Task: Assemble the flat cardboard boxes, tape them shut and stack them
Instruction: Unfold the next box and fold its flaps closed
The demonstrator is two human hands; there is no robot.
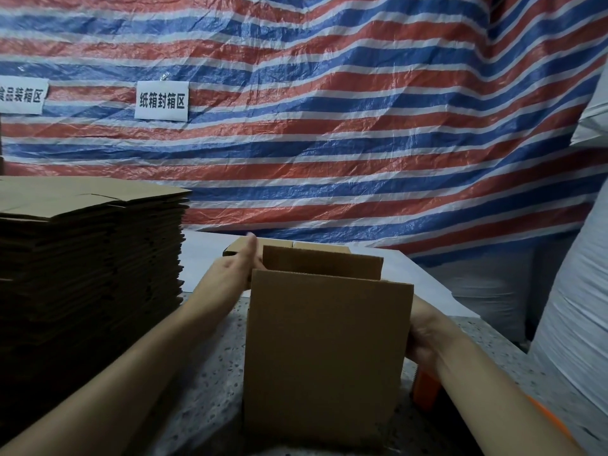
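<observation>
A brown cardboard box [325, 353] stands upright on the speckled table [210, 373] in front of me, its top flaps raised. My left hand [235, 269] presses flat against the box's upper left side near a flap, fingers extended. My right hand [424, 337] grips the box's right side, partly hidden behind the cardboard. A tall stack of flat cardboard boxes [88, 258] sits at the left of the table. An orange tape dispenser [426, 391] lies under my right forearm, mostly hidden.
A red, white and blue striped tarpaulin [329, 126] hangs behind the table with two white paper signs [162, 101]. White sheeting [572, 307] stands at the right. A white sheet [421, 284] covers the table's far part.
</observation>
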